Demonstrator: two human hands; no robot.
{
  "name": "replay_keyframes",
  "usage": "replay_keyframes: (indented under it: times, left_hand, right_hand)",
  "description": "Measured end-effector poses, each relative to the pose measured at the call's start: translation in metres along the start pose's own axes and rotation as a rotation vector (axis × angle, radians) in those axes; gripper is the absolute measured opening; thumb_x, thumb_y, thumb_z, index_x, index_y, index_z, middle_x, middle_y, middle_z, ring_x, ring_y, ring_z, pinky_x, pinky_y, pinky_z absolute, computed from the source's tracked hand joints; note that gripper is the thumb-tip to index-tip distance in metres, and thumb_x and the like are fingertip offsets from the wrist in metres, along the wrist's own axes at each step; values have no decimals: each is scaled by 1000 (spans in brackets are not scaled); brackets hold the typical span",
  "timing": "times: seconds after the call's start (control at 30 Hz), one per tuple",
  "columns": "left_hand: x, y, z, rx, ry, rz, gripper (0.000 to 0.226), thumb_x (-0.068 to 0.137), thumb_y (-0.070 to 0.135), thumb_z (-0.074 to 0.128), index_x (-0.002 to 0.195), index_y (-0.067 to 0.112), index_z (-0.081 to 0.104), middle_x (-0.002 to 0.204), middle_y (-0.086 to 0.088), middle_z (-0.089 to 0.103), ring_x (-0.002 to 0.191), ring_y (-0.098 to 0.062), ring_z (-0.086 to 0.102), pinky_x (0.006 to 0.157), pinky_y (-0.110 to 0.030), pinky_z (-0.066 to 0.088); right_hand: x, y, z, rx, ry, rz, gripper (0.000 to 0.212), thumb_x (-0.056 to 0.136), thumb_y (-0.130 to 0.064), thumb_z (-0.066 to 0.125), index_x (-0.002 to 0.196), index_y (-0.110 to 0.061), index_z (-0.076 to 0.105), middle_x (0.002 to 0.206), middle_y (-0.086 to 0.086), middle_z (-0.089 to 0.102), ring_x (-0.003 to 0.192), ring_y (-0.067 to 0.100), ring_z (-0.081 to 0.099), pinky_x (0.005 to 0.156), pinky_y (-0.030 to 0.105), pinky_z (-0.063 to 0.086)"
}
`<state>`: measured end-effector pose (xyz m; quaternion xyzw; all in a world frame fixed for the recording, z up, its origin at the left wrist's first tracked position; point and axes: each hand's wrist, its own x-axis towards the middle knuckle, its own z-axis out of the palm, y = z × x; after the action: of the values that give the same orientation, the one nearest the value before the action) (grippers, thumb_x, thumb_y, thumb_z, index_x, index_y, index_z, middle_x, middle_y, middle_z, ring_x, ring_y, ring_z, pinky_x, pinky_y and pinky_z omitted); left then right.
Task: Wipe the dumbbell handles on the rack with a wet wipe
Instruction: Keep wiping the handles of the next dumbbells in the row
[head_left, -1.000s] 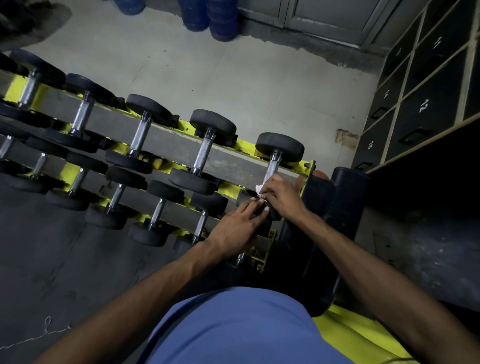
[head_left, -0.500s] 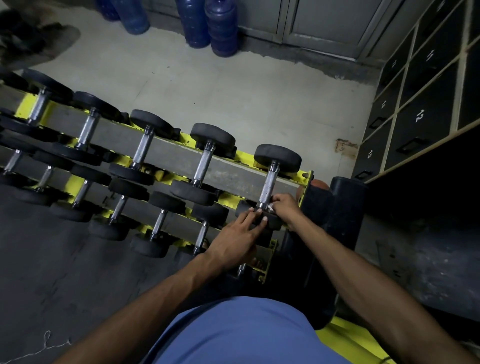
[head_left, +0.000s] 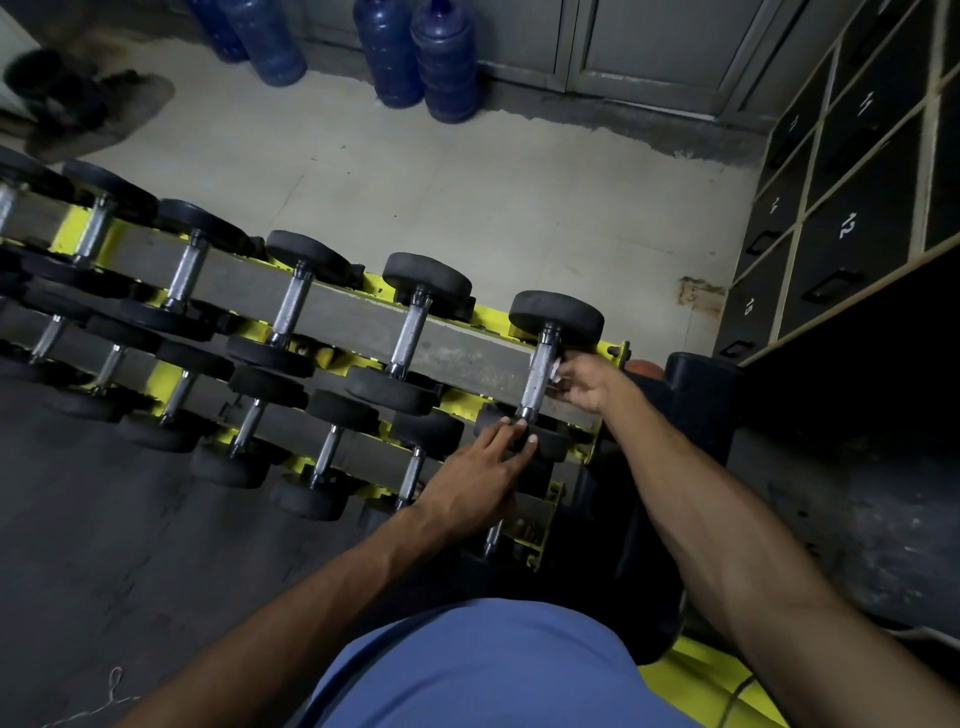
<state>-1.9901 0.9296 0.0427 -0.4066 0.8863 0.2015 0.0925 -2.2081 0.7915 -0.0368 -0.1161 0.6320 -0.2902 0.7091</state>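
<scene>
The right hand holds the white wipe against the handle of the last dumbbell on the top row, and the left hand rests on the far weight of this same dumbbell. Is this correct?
Not quite. In the head view, the left hand rests on the near weight of that dumbbell, not the far weight. The rest holds: the right hand presses the white wipe against the handle of the last top-row dumbbell.

Dumbbells (head_left: 540, 374) lie in rows on the rack (head_left: 337, 306); bottles (head_left: 415, 52) stand behind.

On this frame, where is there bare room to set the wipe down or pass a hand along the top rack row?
Free: the grey rail between neighbouring handles, and the pale floor behind the rack. Crowded: the end dumbbell, with the right hand and wipe beside its handle and the left hand on its near weight.
</scene>
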Motion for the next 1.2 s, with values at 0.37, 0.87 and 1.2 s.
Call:
replay_keyframes:
  times: [0.37, 0.87, 1.2]
  left_hand:
    - [0, -1, 0, 12, 1, 5, 79, 101, 27, 59, 166, 16, 15, 171, -12, 7, 159, -30, 4, 117, -47, 41]
    - [1, -3, -3, -2, -11, 13, 82, 97, 27, 62, 165, 13, 19, 170, -15, 12, 158, -33, 9, 112, -50, 46]
    - [-1, -1, 5, -7, -5, 1, 85, 94, 26, 64, 165, 14, 19, 171, -15, 12, 159, -33, 7, 107, -53, 51]
  right_hand:
    - [3, -10, 9, 294, -5, -65, 39, 96, 6, 33, 123, 2, 62, 106, 17, 74, 90, 28, 72, 75, 35, 56]
    - [-21, 36, 9, -1316, 622, -1192, 28, 88, -9, 63, 114, -19, 64, 111, 0, 56, 95, 22, 51, 65, 36, 47]
    - [-61, 7, 70, -2071, 118, -655, 18, 93, -12, 58, 111, -14, 62, 110, 8, 67, 99, 33, 66, 69, 37, 46]
